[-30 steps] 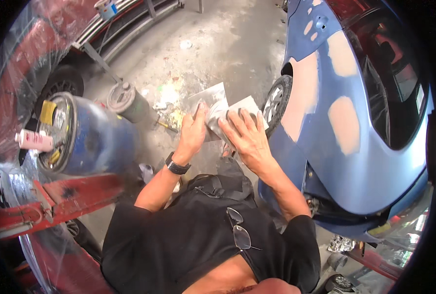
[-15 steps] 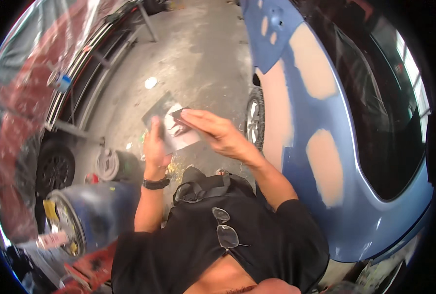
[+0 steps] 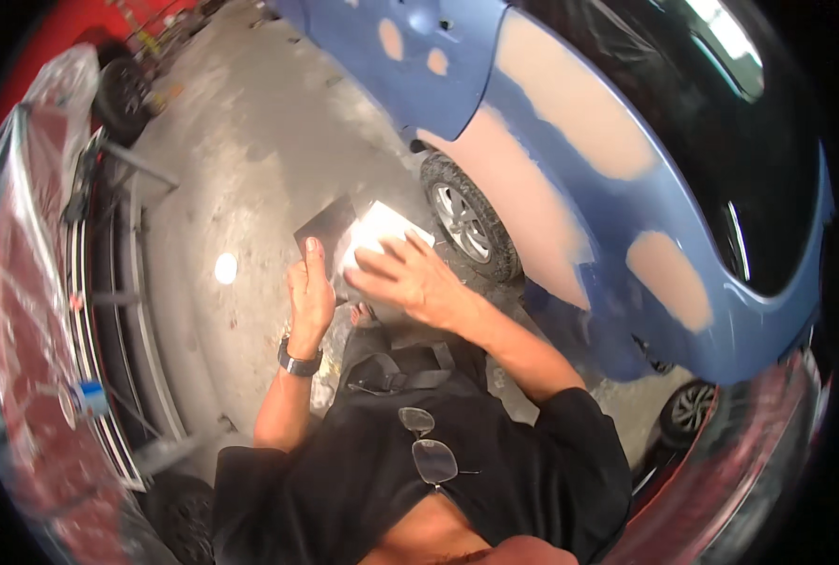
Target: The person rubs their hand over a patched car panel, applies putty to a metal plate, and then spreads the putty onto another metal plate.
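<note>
My left hand (image 3: 311, 294) is closed on the near side of a flat mixing board (image 3: 327, 220), its thumb lying on top. The board is dark at its far left corner and glares bright white on the right. Over the middle of it, my right hand (image 3: 412, 279) has bent fingers blurred by motion. The dark flat spreader held in the earlier picture is mostly hidden beneath those fingers now. Whatever paste lies on the board is lost in glare.
On the right stands a blue car body (image 3: 617, 221) with beige filler patches and a wheel (image 3: 466, 221). A plastic-covered red car part (image 3: 38, 311) and a metal stand (image 3: 146, 377) line the left. A white disc (image 3: 226, 268) lies on the concrete floor.
My view has turned leftward in the room, and the blue car shows nearer and more fully. My right hand has swept down over the board, its fingers now bent. The left hand keeps its hold.
</note>
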Motion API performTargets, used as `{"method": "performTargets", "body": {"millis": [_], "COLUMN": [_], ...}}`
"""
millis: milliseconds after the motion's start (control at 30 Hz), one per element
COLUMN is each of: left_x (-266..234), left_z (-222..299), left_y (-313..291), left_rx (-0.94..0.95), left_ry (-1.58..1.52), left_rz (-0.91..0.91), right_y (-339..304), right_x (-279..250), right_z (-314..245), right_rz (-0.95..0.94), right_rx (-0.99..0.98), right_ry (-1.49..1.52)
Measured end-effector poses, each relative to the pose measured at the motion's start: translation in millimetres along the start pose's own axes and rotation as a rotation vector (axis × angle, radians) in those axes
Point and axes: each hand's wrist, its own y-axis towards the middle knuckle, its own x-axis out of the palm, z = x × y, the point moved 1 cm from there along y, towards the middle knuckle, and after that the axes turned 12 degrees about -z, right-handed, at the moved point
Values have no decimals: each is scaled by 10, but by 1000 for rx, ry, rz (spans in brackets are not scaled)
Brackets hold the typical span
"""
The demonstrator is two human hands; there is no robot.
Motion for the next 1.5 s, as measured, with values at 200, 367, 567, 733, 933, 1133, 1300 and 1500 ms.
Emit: {"method": "performTargets", "body": {"millis": [200, 367, 567, 733, 933, 1133, 1300, 1500], "left_x": [-136, 76, 314, -196, -879, -1279, -1584, -2457], "left_z": [180, 425, 175, -131, -168, -183, -371, -759], "left_y": [692, 955, 409, 106, 231, 370, 308, 480], "left_rx": [-109, -106, -624, -480, -328, -237, -339, -413], "left_ry": [-189, -849, -1069, -794, -846, -906, -853, -600], "left_rz": [-185, -567, -1090, -1143, -998, -953, -1180, -1400], "right_y": [-138, -276, 33, 92, 34, 719, 1386, 1405], "right_x": [-90, -355, -195, 469, 1296, 1309, 1570, 2212], "right_z": [-392, -862, -1511, -1807, -2223, -2667, -2754, -2938], "right_rz": [-123, 340, 849, 647, 443, 1495, 1889, 1761], "right_rx": [340, 615, 537, 926, 1179, 1104, 895, 1502], "right_ry": [-52, 187, 180, -74, 38, 1196, 1469, 760]}}
